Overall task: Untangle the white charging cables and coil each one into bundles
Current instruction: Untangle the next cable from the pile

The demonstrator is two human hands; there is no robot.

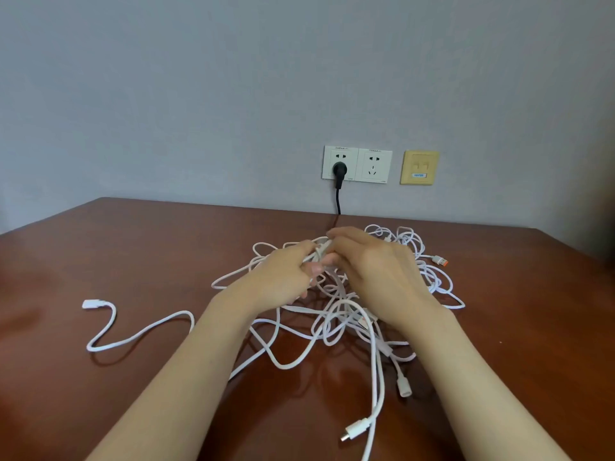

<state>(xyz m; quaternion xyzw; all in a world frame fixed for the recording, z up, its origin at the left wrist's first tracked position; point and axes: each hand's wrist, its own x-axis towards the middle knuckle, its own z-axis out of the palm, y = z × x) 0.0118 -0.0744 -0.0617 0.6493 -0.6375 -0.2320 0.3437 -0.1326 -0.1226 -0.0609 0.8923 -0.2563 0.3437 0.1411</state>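
Picking at the knot, head view: left hand (286, 271) and right hand (376, 271) both curl fingers round a strand (321, 251) raised off the white charging cables (349, 314), heaped mid-frame on the table (133, 247). Blur hides whether they pinch one strand or two. Untangling looks barely begun; the next move calls for tracing that strand to its end and drawing it clear.

An ordinary indoor room, either a home room or a small office; which of the two cannot be told. A glossy reddish-brown wooden table (133, 261) stands against a plain grey-blue painted wall (199, 94). Just above the table's back edge the wall carries two white power sockets (372, 166) side by side, one holding a black plug (339, 169) whose cord (338, 201) drops behind the table, and beside them a yellowish data socket plate (419, 167). Tangled white cables (336, 314) lie on the table
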